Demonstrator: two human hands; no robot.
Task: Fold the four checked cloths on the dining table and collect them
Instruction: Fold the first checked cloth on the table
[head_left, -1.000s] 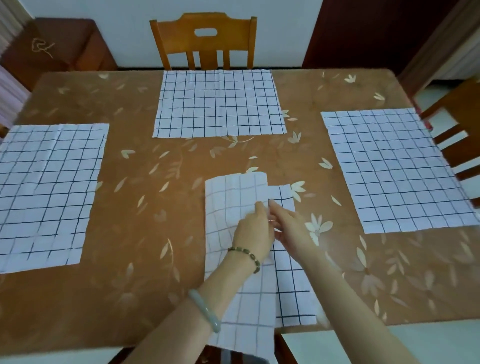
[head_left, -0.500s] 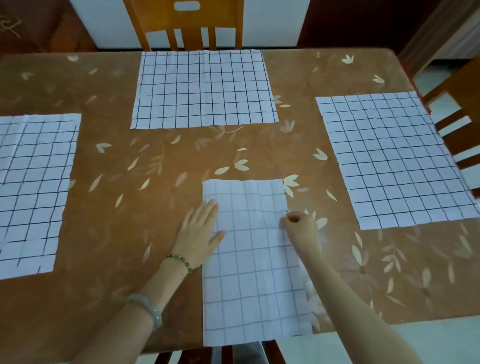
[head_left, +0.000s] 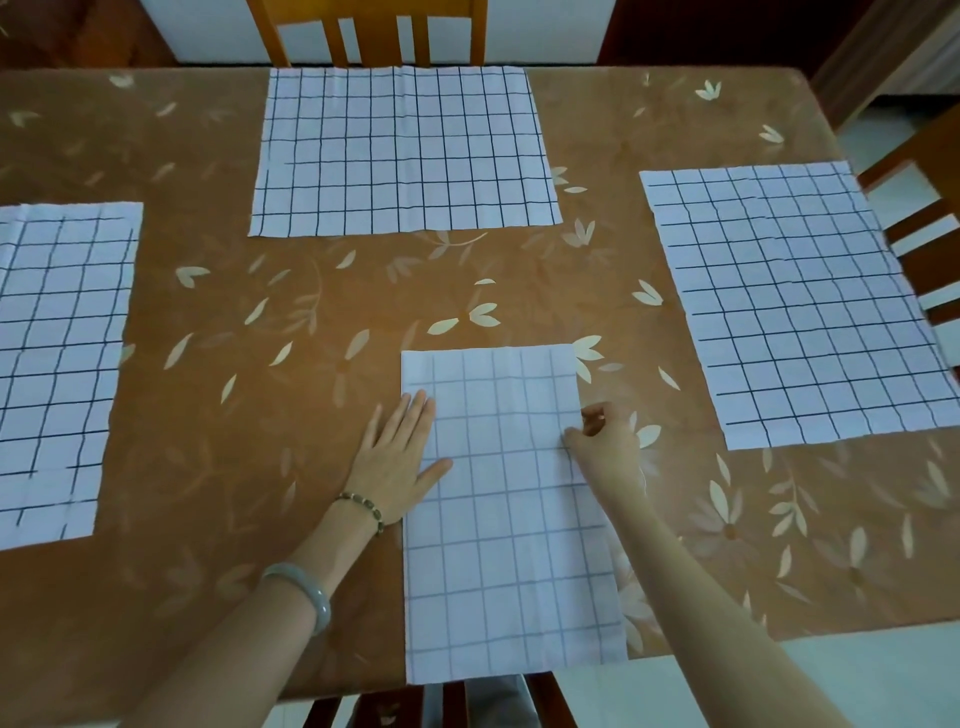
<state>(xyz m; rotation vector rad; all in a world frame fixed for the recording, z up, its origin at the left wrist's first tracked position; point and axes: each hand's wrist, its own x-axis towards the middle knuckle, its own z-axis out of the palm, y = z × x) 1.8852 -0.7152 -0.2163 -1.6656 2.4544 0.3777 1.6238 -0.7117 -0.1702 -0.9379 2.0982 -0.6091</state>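
Where the folded cloth (head_left: 509, 519) lies: at the near middle of the tabletop (head_left: 311, 322), folded to a narrow strip that reaches the near edge.
Left hand (head_left: 397, 457): flat, fingers straight and together, resting on the left border of the folded cloth and partly on the tabletop.
Right hand (head_left: 602, 441): fingers curled at the right border of the same cloth, thumb touching it; if it pinches the edge, I cannot tell.
Hands: apart, one on each side of the strip.
Far cloth (head_left: 402, 150): spread flat before a chair (head_left: 363, 31).
Right cloth (head_left: 795, 301): spread flat.
Left cloth (head_left: 57, 364): spread flat, partly out of view.
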